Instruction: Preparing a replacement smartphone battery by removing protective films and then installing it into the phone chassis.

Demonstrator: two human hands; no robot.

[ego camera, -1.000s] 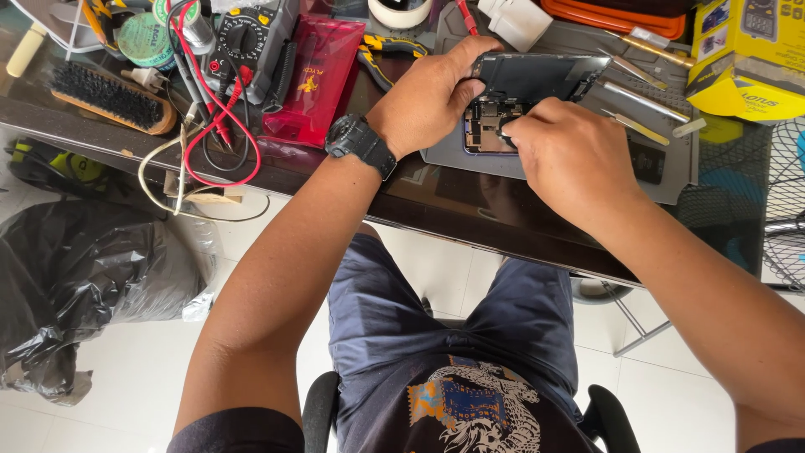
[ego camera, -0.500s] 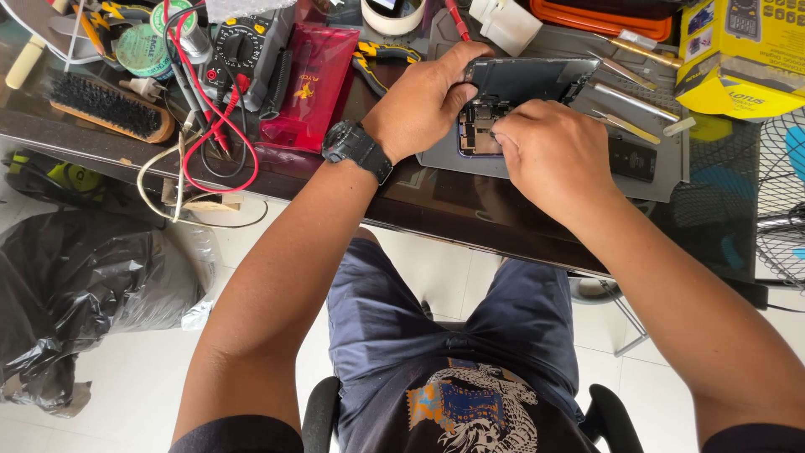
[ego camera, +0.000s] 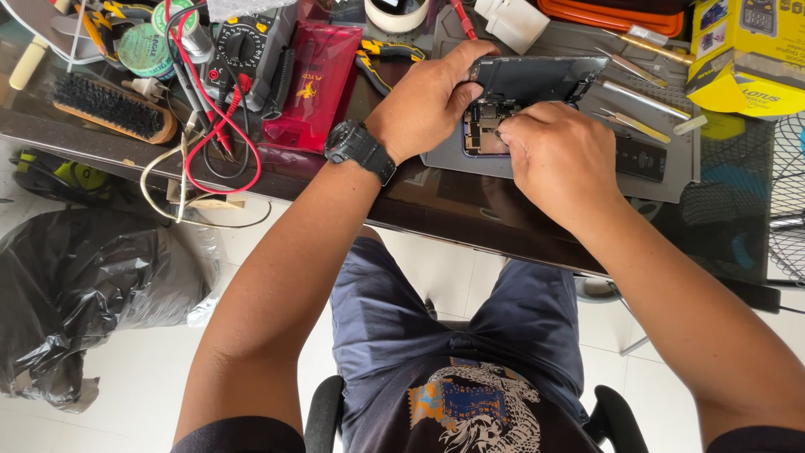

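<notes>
Opened dark rectangular smartphone (ego camera: pixel 503 126): left hand (ego camera: pixel 428 105) grip clamps its lifted screen; right hand (ego camera: pixel 553 155) grip pinches at exposed internals; reassembly remains.

I see an opened dark smartphone (ego camera: pixel 503 117), its flat black screen panel (ego camera: pixel 532 78) lifted up and tilted away from the body, hinged along the far edge. The lower body lies flat on a grey rectangular work mat (ego camera: pixel 662 180), near that mat's left end, with its insides bared: small metal shields, dark chips and connectors in a purple-tinted frame. The screen panel's back faces me, dull and dark, just above the exposed board. Part of the phone is covered, so its near edge stays hidden.
</notes>
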